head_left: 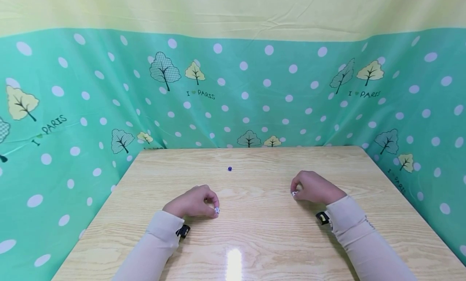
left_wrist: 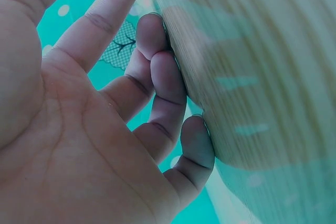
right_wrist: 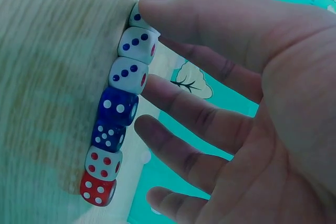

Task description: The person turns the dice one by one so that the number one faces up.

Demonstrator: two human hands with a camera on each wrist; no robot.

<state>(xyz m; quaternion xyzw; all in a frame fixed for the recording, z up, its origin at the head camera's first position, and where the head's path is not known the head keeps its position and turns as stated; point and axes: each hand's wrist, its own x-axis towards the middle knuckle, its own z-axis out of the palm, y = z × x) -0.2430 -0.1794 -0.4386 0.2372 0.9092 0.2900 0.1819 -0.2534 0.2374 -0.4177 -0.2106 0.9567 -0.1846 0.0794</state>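
My left hand (head_left: 194, 202) pinches a white die (head_left: 217, 210) between thumb and index finger, low over the table. In the left wrist view that hand's (left_wrist: 100, 114) other fingers are bent, their tips against the tabletop; the die is out of frame. Farther right, my right hand (head_left: 313, 188) holds a white die (head_left: 294, 194) at its fingertips. The right wrist view shows a line of several white, blue and red dice (right_wrist: 119, 106). There the right hand's (right_wrist: 236, 87) thumb lies on the end white die (right_wrist: 137, 18). The head view hides most of that line.
A single blue die (head_left: 229, 169) sits toward the back of the wooden table (head_left: 255, 228). Green patterned cloth (head_left: 244, 94) hangs along the back and both sides. Each wrist wears a small black device (head_left: 323, 218).
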